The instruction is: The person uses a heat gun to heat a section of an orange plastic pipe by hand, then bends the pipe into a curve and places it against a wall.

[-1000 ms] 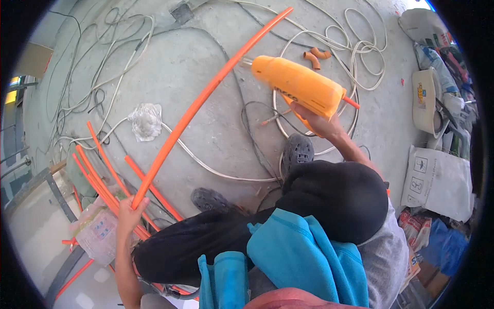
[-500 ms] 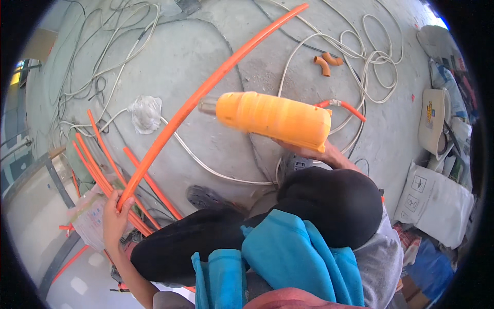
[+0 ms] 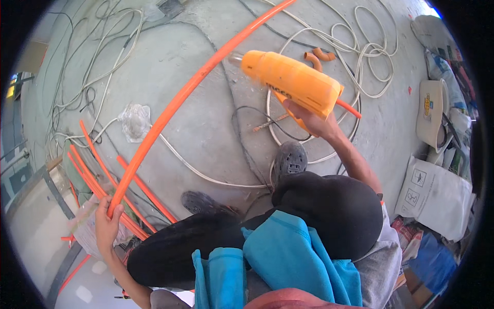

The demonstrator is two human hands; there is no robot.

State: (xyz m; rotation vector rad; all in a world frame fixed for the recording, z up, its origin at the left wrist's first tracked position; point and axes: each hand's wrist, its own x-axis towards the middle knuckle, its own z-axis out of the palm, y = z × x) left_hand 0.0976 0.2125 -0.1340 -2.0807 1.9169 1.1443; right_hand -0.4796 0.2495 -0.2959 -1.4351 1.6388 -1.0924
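Note:
A long, curved orange pipe (image 3: 177, 104) rises from my left hand (image 3: 107, 219), whose fingers are wrapped round its lower end. My right hand (image 3: 315, 121) grips a yellow heat gun (image 3: 290, 77) by its handle. The metal nozzle (image 3: 235, 58) points left at the pipe's upper half, a short gap away from it. The handle is partly covered by my fingers and the gun's body. A black cord loops below the gun. Several more orange pipes (image 3: 139, 186) lie on the floor beside my left hand.
White and black cables (image 3: 355, 49) coil across the concrete floor. Two short orange elbows (image 3: 314, 59) lie beyond the heat gun. A crumpled plastic bag (image 3: 135, 123) rests left of the held pipe. At the right stand a cream bucket (image 3: 431, 116) and a white sack (image 3: 435, 198).
My right hand has moved the heat gun up and right, turning its nozzle higher along the pipe. The pipe in my left hand has shifted slightly left within the picture.

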